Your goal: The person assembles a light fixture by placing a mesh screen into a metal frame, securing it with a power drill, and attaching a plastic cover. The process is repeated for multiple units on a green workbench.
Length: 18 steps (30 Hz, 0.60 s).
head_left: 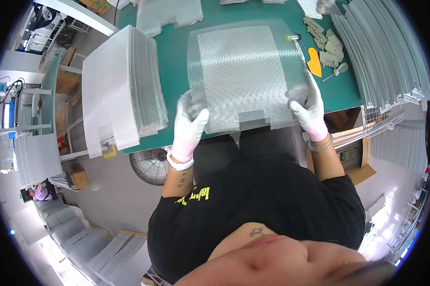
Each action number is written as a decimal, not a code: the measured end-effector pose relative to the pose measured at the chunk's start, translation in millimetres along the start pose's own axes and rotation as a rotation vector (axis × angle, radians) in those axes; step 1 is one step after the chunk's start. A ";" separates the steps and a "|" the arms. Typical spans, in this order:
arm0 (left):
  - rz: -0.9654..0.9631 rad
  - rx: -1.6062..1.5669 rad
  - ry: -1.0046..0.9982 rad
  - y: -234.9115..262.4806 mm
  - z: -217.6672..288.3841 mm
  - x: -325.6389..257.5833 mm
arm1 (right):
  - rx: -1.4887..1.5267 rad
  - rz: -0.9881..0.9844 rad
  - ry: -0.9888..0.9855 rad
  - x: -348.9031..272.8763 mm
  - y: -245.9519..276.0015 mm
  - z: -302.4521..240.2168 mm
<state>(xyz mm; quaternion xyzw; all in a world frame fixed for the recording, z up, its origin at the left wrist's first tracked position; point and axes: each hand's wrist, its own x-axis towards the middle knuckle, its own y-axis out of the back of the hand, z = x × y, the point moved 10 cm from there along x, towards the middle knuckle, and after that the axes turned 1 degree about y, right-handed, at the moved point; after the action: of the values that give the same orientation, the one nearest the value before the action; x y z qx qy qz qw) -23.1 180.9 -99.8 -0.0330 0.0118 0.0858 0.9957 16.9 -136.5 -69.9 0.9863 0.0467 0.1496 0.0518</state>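
A silvery mesh sheet (243, 71) with a notched near edge is held over the green tabletop (173, 52). My left hand (189, 126), in a white glove, grips its left edge near the front corner, the thumb on top and the fingers partly seen through the mesh. On the opposite edge my right hand (311, 109), gloved alike, is closed with its thumb towards the sheet; some fingers are hidden behind the mesh. Through the sheet a paler rectangle shows, and I cannot tell whether it is a second panel beneath.
Left stands a stack of mesh sheets (112, 86); right, a row of grey panels (382, 52). Beyond my right hand lie a yellow scraper (313, 63), a screwdriver (340, 69), beige pieces (333, 47) and a small green-and-black-ended tool (293, 37). A fan (150, 164) stands below the table.
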 end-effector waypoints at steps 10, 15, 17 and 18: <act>0.082 0.994 -0.152 -24.6 -2.1 7.1 | -0.568 -0.023 -0.151 7.6 -9.9 27.4; 0.058 1.007 -0.093 -29.6 -19.2 13.0 | -0.703 -0.031 -0.058 8.7 -12.8 37.5; 0.056 1.013 -0.104 -30.6 -22.4 14.1 | -0.756 -0.060 -0.056 8.9 -15.7 39.1; 0.055 1.019 -0.094 -30.7 -23.7 13.8 | -0.752 -0.072 -0.061 8.7 -16.4 40.1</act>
<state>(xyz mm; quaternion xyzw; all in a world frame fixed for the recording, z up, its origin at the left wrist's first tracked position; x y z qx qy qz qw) -4.7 151.4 -121.8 0.4608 0.0084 0.0968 0.8822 35.9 -122.9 -107.3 0.9002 0.0217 0.1247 0.4168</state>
